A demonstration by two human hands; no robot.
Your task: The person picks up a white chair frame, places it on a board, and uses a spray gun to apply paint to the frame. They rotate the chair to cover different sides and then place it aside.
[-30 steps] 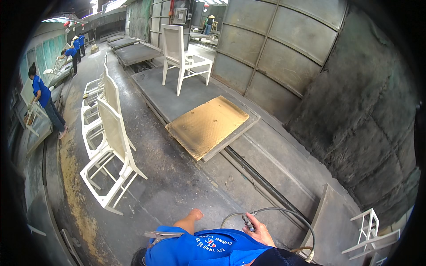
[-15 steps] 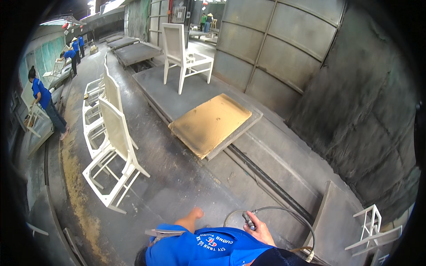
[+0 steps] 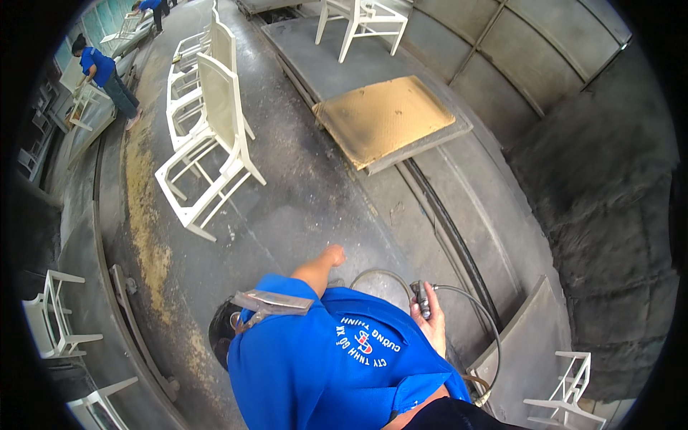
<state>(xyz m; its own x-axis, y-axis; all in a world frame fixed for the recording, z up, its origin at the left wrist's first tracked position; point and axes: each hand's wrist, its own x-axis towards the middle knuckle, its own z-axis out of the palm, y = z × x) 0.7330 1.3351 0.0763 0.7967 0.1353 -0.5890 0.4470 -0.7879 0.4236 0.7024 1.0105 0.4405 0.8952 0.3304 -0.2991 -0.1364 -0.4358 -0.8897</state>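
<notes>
My right hand (image 3: 433, 328) is wrapped round a small dark metal hand tool (image 3: 421, 299), which looks like a spray gun. A grey hose (image 3: 484, 308) arcs from the tool to the right and down, and another loop of hose shows at its left. In front of my blue shirt, my left hand (image 3: 334, 254) is held out over the floor, curled shut, with nothing seen in it. Its fingertips are hidden. The nearest white chair frame (image 3: 215, 147) stands beyond it to the left, apart from both hands.
More white chair frames line up behind the nearest. Ahead right, a low platform (image 3: 301, 50) carries brown cardboard (image 3: 387, 118) and a white chair (image 3: 362, 25). A rail (image 3: 451, 222) runs along the floor. Chairs stand at both lower sides. A co-worker (image 3: 104, 75) bends over a chair at far left.
The view has tipped downward, so chairs, platform and cardboard sit higher in the picture and more of my shirt shows. My right hand still holds the tool.
</notes>
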